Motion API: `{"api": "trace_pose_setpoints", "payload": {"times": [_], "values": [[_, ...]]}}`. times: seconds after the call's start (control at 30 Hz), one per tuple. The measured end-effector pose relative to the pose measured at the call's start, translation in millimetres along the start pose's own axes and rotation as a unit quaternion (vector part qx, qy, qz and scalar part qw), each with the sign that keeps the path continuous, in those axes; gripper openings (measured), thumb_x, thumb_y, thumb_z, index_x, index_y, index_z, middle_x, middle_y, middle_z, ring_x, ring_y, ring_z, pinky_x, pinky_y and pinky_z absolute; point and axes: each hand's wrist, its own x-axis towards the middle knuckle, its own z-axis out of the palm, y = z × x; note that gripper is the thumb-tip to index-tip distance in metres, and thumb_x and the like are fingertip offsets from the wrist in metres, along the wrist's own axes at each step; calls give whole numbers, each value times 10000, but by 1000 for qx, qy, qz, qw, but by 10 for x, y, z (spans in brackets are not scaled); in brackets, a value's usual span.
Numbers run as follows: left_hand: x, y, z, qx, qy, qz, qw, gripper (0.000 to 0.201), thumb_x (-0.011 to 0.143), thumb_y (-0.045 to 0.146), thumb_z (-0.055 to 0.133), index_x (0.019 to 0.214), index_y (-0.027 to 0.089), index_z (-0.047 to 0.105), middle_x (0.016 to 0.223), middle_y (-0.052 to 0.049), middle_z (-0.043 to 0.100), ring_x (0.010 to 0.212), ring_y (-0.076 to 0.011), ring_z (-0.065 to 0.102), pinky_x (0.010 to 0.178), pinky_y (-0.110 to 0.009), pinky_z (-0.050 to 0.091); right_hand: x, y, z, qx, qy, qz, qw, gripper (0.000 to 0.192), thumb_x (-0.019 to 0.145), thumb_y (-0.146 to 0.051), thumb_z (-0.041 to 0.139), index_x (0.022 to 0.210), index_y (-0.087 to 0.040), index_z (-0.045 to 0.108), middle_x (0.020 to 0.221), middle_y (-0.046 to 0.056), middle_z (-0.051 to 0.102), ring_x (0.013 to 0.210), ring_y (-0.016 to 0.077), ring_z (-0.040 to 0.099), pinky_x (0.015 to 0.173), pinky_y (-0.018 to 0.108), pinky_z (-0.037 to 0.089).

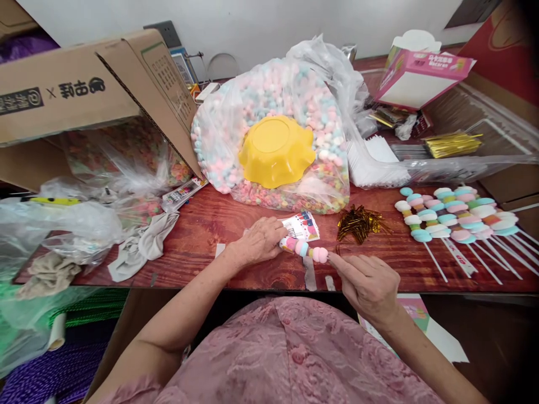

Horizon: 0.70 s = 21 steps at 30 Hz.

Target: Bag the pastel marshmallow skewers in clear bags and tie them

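Observation:
A candy skewer (304,248) of pink, blue and yellow pieces lies across between my two hands above the table edge. Its left end sits in a small printed plastic bag (288,243). My left hand (261,241) is closed on the bag around that end, the fingertips partly hidden. With thumb and index finger, my right hand (370,280) pinches the skewer's other end, by the pink marshmallows; the stick is mostly hidden there. Flat printed bags (306,226) lie just behind the skewer. Gold twist ties (360,223) are heaped behind my right hand.
Several finished-looking candy skewers (458,213) lie at right. A yellow scalloped bowl (275,151) rests upside down on a big bag of marshmallows (219,123). A cardboard box (84,84) and grey cloth (147,244) are at left; a clear plastic bin (458,165) stands back right.

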Motion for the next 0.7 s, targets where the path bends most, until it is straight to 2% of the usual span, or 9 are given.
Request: {"api": "trace_pose_setpoints", "payload": {"times": [0.07,0.17,0.27,0.33,0.5,0.6,0.7], "values": [[-18,61,1,16,-37,-42,998,155,885,243,508,930,148,623,880,-87,651,821,-217,589,755,-337,443,39,-39,8,5,14,-7,1000,246,884,-58,510,1062,-138,659,750,38,684,642,139,534,607,297,318],[-58,135,12,34,-56,-91,994,138,865,244,543,937,154,618,843,-85,657,815,-232,616,723,-328,434,112,-92,2,53,12,4,999,209,878,-44,523,1006,-131,665,724,36,672,628,129,542,598,285,331],[-90,162,30,46,-67,-109,991,140,851,233,560,955,158,617,857,-91,666,842,-246,630,718,-328,434,188,-118,-15,131,-7,32,991,158,892,-67,534,944,-136,666,670,10,625,592,115,520,583,271,338],[-106,169,35,46,-68,-113,990,154,852,247,566,964,155,617,871,-97,669,851,-251,634,715,-327,432,236,-115,-31,144,-5,33,989,159,896,-73,528,939,-136,667,666,7,617,591,113,519,580,271,335],[-125,243,-46,-38,-66,-138,988,194,851,345,612,894,157,625,814,-67,663,772,-212,616,653,-283,385,349,-75,-70,43,4,-47,998,208,901,-86,482,959,-128,678,649,22,623,625,137,521,593,305,295],[-122,306,-114,-127,-85,-136,979,242,834,396,639,775,164,610,710,-22,628,649,-157,554,579,-255,321,408,-82,-71,44,-19,-93,994,243,902,-86,439,925,-151,672,638,10,614,615,128,501,592,304,279],[-121,339,-121,-161,-94,-134,973,234,830,363,635,717,163,592,648,-6,593,602,-141,514,553,-253,287,464,-116,-55,52,-55,-128,989,263,874,-67,414,827,-170,651,600,-9,571,569,122,462,572,306,248]]}}
